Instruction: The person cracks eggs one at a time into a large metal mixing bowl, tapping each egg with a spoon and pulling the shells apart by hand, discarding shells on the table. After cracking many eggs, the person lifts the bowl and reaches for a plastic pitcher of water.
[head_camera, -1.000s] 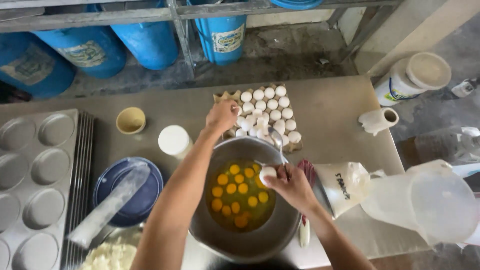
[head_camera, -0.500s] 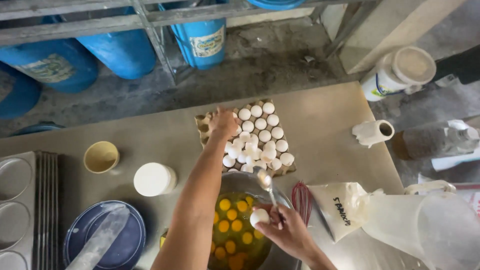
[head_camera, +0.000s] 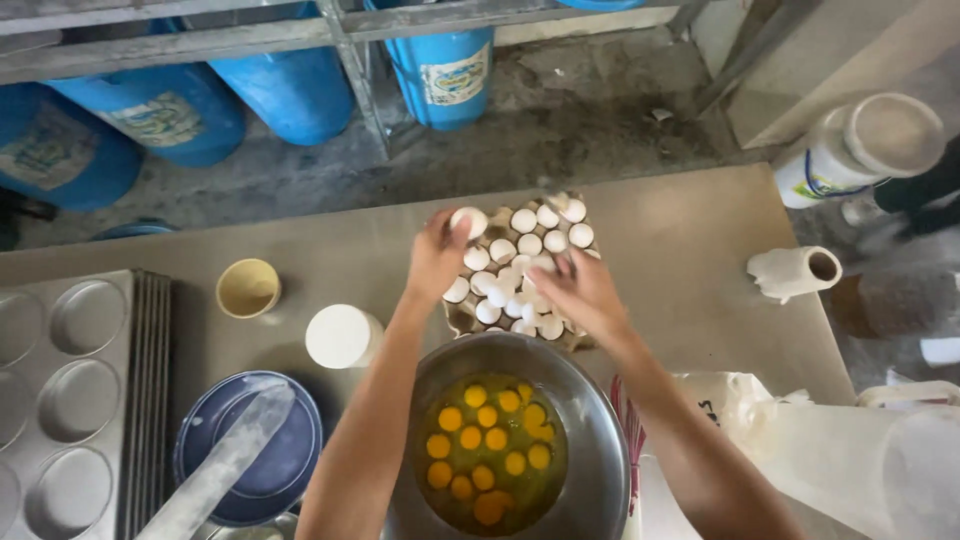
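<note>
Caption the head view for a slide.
Left hand lifts a white egg from the tray; right hand hovers beside a bowl of yolks.

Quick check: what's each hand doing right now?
Left hand: closed on a white egg above the egg tray.
Right hand: open, fingers spread over the tray's eggs; holding anything cannot be told.

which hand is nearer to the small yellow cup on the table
Left. The left hand is over the left edge of the egg tray, holding an egg, on the side toward the yellow cup. The right hand is over the tray's right part, farther away.
</note>
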